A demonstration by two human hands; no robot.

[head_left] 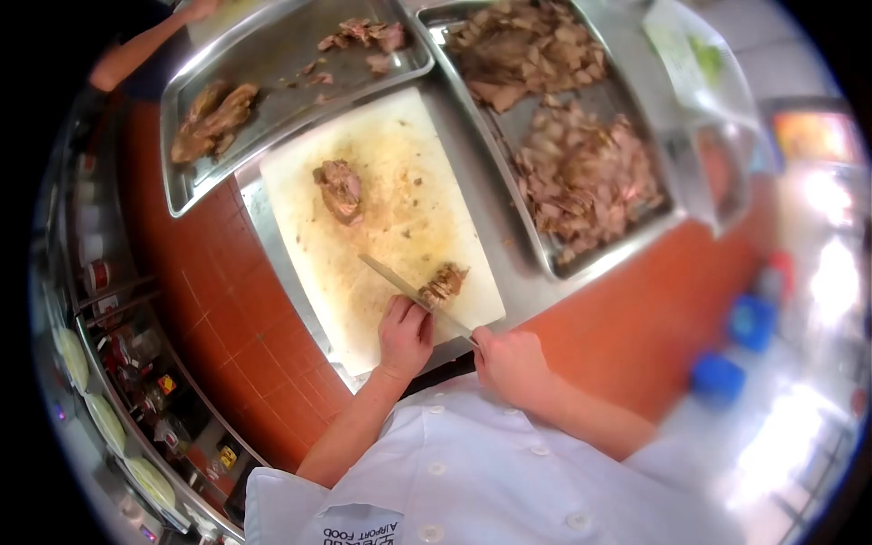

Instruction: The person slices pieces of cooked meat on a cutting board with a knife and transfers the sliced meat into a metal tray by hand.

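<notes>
My right hand [510,365] is closed around the handle of a long knife [389,276]. The blade slants up and left across the near part of a white cutting board [309,263]. Just left of the blade is my left hand [406,334], its fingers bent and pressed together; whatever they hold is hidden. Sliced cooked meat [444,284] lies against the blade's right side. A larger chunk of cooked meat [340,191] rests farther up the board, apart from both hands. Small scraps and juice stain the board.
A metal tray [272,113] at the upper left carries meat pieces. Another deep tray [536,222] on the right holds two heaps of cut meat. Someone else's arm [141,54] reaches in at the upper left. Shelves [150,381] stand on the left.
</notes>
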